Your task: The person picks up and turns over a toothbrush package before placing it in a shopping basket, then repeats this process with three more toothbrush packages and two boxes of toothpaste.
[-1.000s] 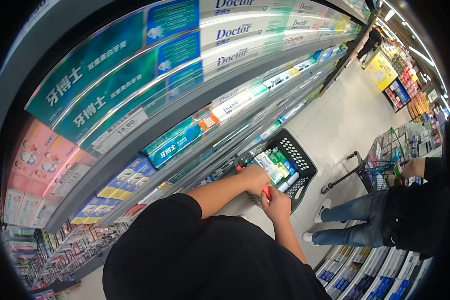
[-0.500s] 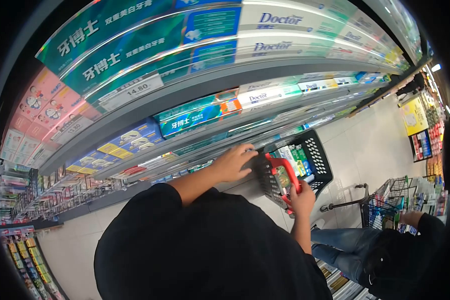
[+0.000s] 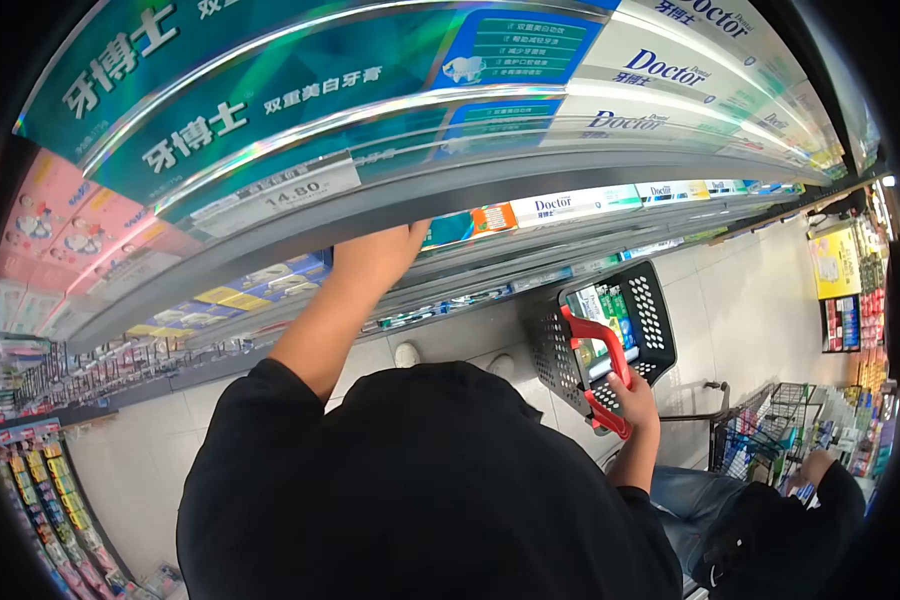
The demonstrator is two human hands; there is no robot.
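Note:
My left hand (image 3: 378, 258) reaches onto the second shelf, beside a green toothpaste box (image 3: 452, 230) with an orange end. The upper shelf's edge hides its fingers, so I cannot see whether they grip anything. My right hand (image 3: 634, 398) is closed round the red handle (image 3: 620, 352) of a dark perforated shopping basket (image 3: 654, 310). Inside the basket lie several boxes (image 3: 610, 310), white and green among them. Larger green toothpaste boxes (image 3: 310, 110) and white Doctor boxes (image 3: 660, 70) fill the upper shelf.
A price label (image 3: 280, 195) reading 14.80 sits on the upper shelf edge. Pink boxes (image 3: 65, 235) stand at its left end. At lower right, another person (image 3: 770, 520) is beside a wire shopping cart (image 3: 770, 430). Hanging goods (image 3: 60, 500) are at lower left.
My left hand has moved from beside the basket, left and up onto the second shelf. My right hand still holds the basket handle. The view has shifted closer to the upper shelf.

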